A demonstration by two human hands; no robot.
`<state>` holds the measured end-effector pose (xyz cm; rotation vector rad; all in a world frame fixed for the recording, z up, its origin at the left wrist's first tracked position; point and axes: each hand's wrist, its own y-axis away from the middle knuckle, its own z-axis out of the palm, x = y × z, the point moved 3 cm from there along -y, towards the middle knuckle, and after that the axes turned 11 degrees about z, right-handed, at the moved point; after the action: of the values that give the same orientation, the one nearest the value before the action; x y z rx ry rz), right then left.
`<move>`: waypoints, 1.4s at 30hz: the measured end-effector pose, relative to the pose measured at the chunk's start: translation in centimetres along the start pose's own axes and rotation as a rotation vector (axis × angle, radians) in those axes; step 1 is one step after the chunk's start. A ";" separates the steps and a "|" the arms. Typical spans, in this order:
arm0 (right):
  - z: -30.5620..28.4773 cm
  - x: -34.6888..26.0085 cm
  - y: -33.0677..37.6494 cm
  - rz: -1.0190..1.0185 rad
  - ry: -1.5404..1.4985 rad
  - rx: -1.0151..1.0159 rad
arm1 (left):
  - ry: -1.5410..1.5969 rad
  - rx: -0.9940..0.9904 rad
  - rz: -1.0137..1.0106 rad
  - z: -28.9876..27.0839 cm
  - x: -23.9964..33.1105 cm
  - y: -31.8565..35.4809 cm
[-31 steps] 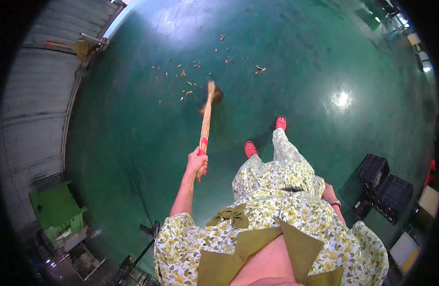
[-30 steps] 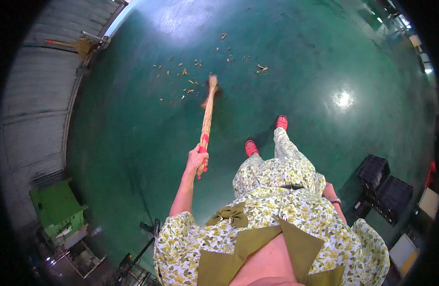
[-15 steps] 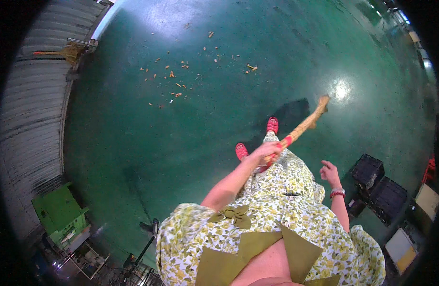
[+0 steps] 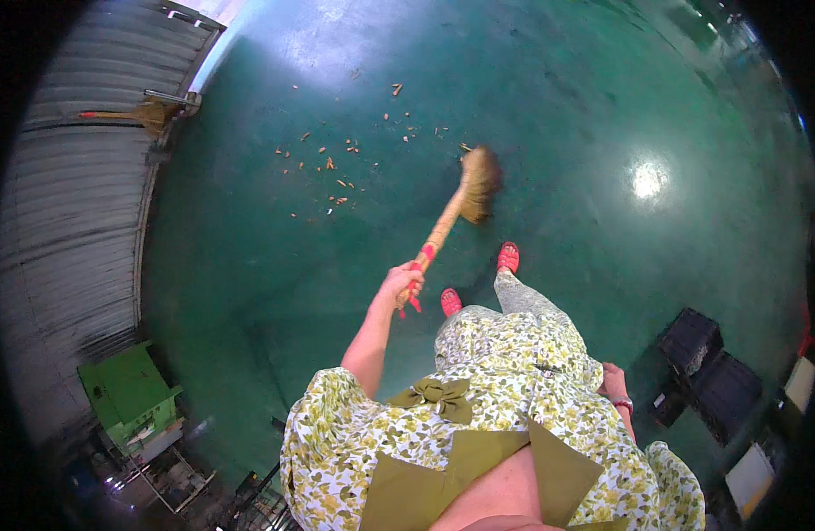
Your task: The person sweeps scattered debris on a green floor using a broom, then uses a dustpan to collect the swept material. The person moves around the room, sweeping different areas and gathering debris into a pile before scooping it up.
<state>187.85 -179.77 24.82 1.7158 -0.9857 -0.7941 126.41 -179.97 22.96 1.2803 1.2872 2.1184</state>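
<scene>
My left hand is wrapped around the red-banded handle of a straw broom, held out in front and left of me. The broom's bristle head is fanned out and slightly blurred, low over the floor beside a few scraps. More small orange-brown scraps lie scattered on the green floor to the left of the bristles. Down at my right side, my right hand rests against the flowered dress. Its fingers are partly hidden, so their grip is unclear.
A second broom hangs on the corrugated wall at left. A green metal cabinet stands at lower left. Black crates sit on the floor at right. My feet wear red sandals.
My left hand has swung the broom from the right across to the left and forward, its head now near the scraps. My right hand has dropped against the dress.
</scene>
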 end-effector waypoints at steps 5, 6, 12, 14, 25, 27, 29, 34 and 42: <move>-1.5 -7.7 -1.1 -0.165 -0.052 -0.054 | -0.267 0.262 0.228 -0.3 3.5 1.9; -1.9 -8.4 -1.3 -0.150 -0.103 -0.076 | -0.306 0.286 0.253 0.1 3.6 2.4; -2.8 -8.2 -4.9 -0.118 -0.224 -0.047 | -0.075 0.230 0.279 5.2 4.6 7.8; -1.6 -7.9 -5.7 -0.059 -0.184 -0.039 | -0.001 0.183 0.255 7.2 4.6 9.3; 6.4 -14.0 -5.3 -0.541 0.027 -0.078 | 0.112 -0.498 -0.083 29.1 7.2 -4.8; 5.5 -13.9 -4.0 -0.405 -0.103 -0.074 | -0.010 -0.521 -0.094 33.9 7.3 -8.6; 6.1 -14.6 1.4 -0.115 -0.296 -0.056 | -0.132 -0.526 -0.076 37.0 5.4 -14.4; 5.5 -14.1 6.9 0.089 -0.176 0.033 | 0.601 -0.692 -0.468 31.2 3.1 -29.6; 9.3 -19.1 3.2 -0.064 -0.089 -0.065 | 0.504 -0.154 0.047 1.8 20.4 -20.1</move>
<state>170.33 -167.37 26.19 1.6747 -0.9583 -0.9416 114.03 -154.74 17.00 0.7431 1.2446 2.6219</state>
